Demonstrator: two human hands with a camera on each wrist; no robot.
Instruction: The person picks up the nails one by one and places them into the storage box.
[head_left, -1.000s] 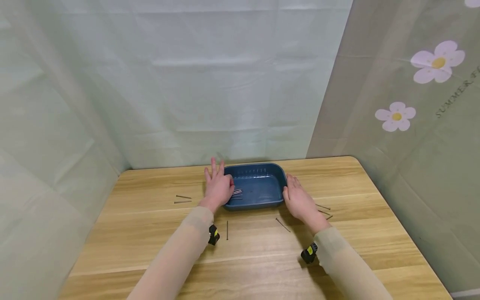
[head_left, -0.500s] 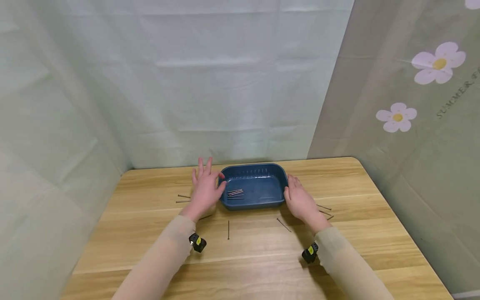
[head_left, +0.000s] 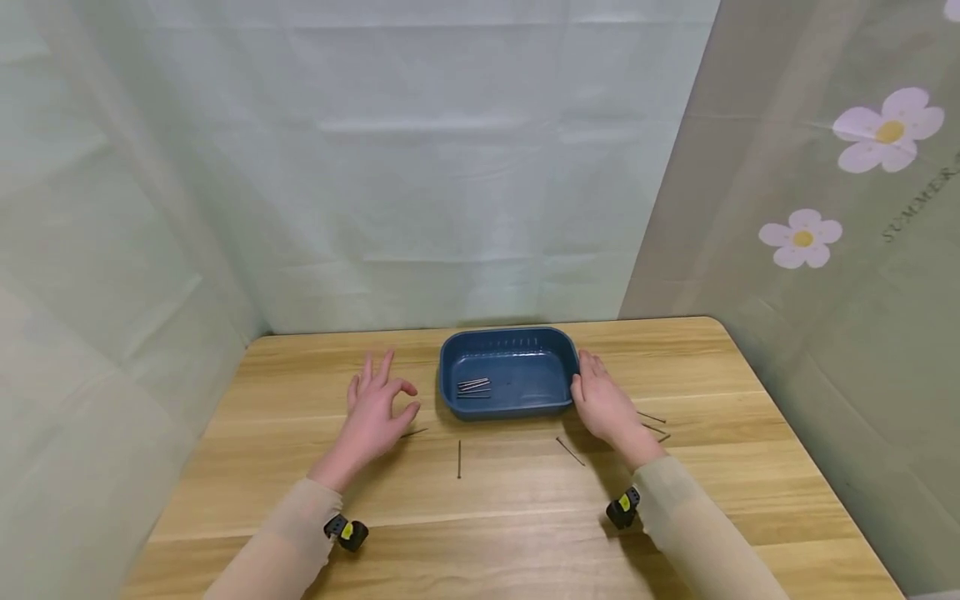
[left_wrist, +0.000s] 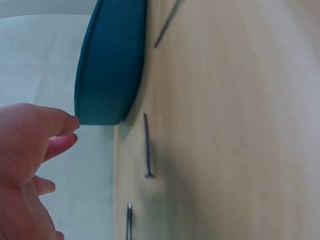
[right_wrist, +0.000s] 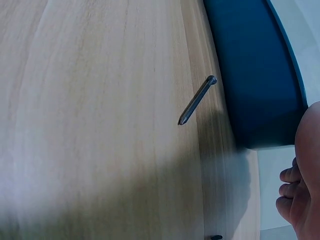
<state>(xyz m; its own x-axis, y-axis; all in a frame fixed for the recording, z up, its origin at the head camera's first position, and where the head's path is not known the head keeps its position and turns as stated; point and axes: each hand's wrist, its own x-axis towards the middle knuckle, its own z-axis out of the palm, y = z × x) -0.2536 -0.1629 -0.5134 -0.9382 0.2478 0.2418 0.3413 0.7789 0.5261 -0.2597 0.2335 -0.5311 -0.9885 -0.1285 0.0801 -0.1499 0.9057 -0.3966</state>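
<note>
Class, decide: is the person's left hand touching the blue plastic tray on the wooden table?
Apart. The head view shows the left hand over the wooden table, with bare wood between it and the blue plastic tray.

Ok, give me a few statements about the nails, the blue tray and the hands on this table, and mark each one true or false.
1. The blue plastic tray holds a few thin metal nails. True.
2. The left hand grips the tray. False: it is apart from it, over the wooden table.
3. The right hand rests against the tray's right side. True.
4. No nails lie on the table. False: several do, including one nail in front of the tray.
</note>
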